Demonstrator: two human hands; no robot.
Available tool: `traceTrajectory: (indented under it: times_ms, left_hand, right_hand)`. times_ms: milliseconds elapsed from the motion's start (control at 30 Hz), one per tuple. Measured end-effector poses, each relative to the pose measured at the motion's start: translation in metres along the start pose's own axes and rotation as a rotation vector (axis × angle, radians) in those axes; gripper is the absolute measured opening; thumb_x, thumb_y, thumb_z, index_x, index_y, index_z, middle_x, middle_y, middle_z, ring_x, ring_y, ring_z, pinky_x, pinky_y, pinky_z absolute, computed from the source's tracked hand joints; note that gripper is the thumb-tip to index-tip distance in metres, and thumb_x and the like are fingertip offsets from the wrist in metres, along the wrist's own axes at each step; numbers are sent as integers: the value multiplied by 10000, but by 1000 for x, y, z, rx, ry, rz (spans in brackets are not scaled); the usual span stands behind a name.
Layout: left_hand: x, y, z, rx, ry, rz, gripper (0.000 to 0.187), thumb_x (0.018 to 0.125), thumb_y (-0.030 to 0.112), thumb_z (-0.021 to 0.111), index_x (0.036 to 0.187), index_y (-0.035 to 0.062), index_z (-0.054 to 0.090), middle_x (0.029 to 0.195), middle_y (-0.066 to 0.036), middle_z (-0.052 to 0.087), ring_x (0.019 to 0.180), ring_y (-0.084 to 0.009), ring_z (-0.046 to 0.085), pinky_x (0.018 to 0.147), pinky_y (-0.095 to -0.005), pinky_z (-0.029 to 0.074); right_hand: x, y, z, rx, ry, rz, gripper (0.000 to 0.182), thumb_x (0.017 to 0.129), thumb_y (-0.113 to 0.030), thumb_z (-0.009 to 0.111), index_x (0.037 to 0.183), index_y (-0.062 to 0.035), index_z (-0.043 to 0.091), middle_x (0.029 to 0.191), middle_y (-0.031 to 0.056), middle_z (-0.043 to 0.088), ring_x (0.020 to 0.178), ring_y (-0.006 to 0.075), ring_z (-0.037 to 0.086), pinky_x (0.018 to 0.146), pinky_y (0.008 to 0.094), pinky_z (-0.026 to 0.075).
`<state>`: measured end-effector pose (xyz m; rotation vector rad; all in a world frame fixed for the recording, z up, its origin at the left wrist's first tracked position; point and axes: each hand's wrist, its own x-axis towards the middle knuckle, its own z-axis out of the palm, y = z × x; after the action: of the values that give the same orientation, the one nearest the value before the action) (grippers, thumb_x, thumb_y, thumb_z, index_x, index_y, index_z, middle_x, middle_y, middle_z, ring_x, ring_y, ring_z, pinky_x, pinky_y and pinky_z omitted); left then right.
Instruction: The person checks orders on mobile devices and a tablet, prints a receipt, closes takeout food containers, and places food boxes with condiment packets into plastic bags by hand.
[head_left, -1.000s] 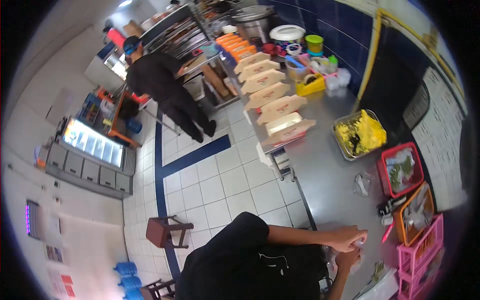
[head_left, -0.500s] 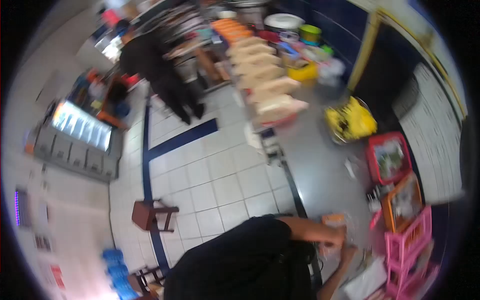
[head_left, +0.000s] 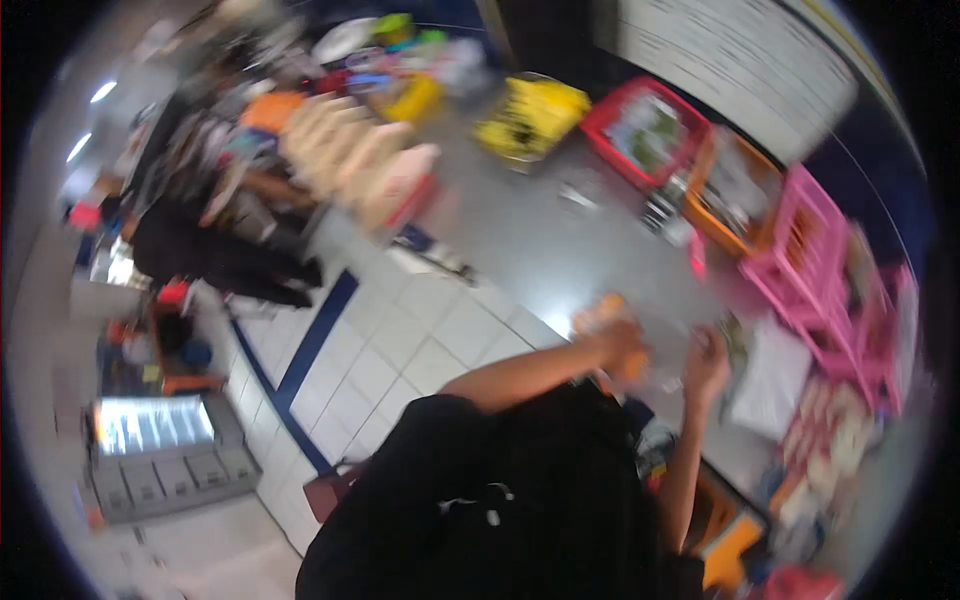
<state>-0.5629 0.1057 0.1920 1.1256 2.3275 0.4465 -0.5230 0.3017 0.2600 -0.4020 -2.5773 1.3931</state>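
Over the steel counter (head_left: 520,250), my left hand (head_left: 620,348) is closed around a blurred orange packet (head_left: 632,370). More orange shows just beyond the knuckles. Facing it, my right hand (head_left: 708,362) has its fingers bent together at the edge of a clear plastic bag (head_left: 664,352), which spans the gap between both hands. Motion blur hides the fingertips and the bag's contents. Close to my right hand, a white package (head_left: 770,378) lies on the counter.
Along the wall stand a red basket (head_left: 610,135), an orange basket (head_left: 725,235) and pink crates (head_left: 805,250). A yellow bag (head_left: 530,115) and several cream boxes (head_left: 345,150) sit farther off. Another person (head_left: 210,255) stands across the tiled floor.
The view has swung, so the counter now fills more of the middle. My hands have moved apart, with clear plastic between them. Orange now shows at my left fingers.
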Motion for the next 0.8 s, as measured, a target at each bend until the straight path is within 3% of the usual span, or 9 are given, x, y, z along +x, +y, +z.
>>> traceTrajectory:
  times_ms: [67, 133, 267, 400, 467, 567, 600, 667, 800]
  left_hand:
    - [-1, 8, 7, 217, 265, 70, 692, 648, 376, 810, 1263, 139, 601, 1276, -125, 582, 1264, -334, 497, 1026, -499, 423]
    - [-1, 17, -1, -119, 446, 128, 668, 671, 267, 820, 1267, 81, 583, 1346, -140, 541, 1332, -353, 431, 1033, -513, 416]
    - [-47, 46, -81, -68, 1006, -261, 809, 693, 324, 839, 1358, 35, 480, 1336, -210, 499, 1248, -414, 476, 1041, -472, 409]
    - [-13, 19, -74, -114, 1060, -313, 859, 703, 305, 829, 1396, 9, 418, 1365, -237, 460, 1236, -421, 478, 982, -491, 446]
    - [7, 6, -65, 45, 652, -568, 656, 731, 248, 793, 1272, -17, 533, 1222, -220, 584, 1112, -415, 572, 893, -486, 493]
    - [14, -32, -49, -94, 535, -478, 337, 805, 161, 688, 1076, -32, 635, 890, -146, 662, 852, -312, 658, 750, -405, 528]
    - [10, -26, -54, -94, 535, -493, 337, 805, 161, 688, 1076, -32, 635, 890, -146, 662, 852, -312, 658, 750, -405, 528]
    - [-3, -15, -54, -723, 701, -333, 177, 855, 114, 581, 927, -20, 673, 655, -39, 587, 632, -174, 598, 634, -303, 497]
    - [-32, 0, -46, -1168, 676, -375, 204, 861, 81, 528, 971, -5, 676, 674, -5, 561, 645, -86, 534, 597, -254, 447]
  right_hand:
    - [2, -24, -15, -46, -34, -80, 283, 817, -32, 663, 1101, -39, 661, 1004, 148, 700, 843, 228, 673, 782, 317, 511]
    - [-7, -39, -40, -125, -37, -25, 284, 810, -32, 669, 1094, -36, 661, 990, 145, 694, 828, 256, 670, 782, 333, 517]
    - [-18, -55, -39, -242, 142, -445, 248, 817, -20, 664, 1065, -28, 660, 1002, 151, 656, 882, 352, 653, 834, 395, 527]
    - [-12, -47, 30, -66, -385, -273, 259, 842, -131, 666, 1071, -19, 625, 1063, 208, 597, 1078, 391, 586, 945, 413, 491]
    - [-10, -26, 61, -208, -498, -175, 367, 832, -217, 708, 1117, -14, 599, 1108, 218, 581, 1152, 386, 557, 976, 429, 473]
    - [-19, 3, 93, -642, -646, 53, 1118, 594, -523, 849, 1418, -44, 265, 1326, 198, 431, 1264, 394, 455, 968, 557, 424]
    - [-22, 3, 90, -639, -659, 46, 1118, 594, -523, 849, 1418, -44, 265, 1326, 198, 431, 1264, 394, 455, 968, 557, 424]
    - [-36, 4, 91, -582, -524, -56, 1157, 621, -456, 849, 1464, -11, 193, 1322, 203, 439, 1262, 404, 440, 1003, 625, 370]
    - [-26, -7, 91, -581, -628, -50, 1337, 570, -425, 867, 1529, -14, 31, 1362, 201, 386, 1249, 440, 409, 1013, 697, 312]
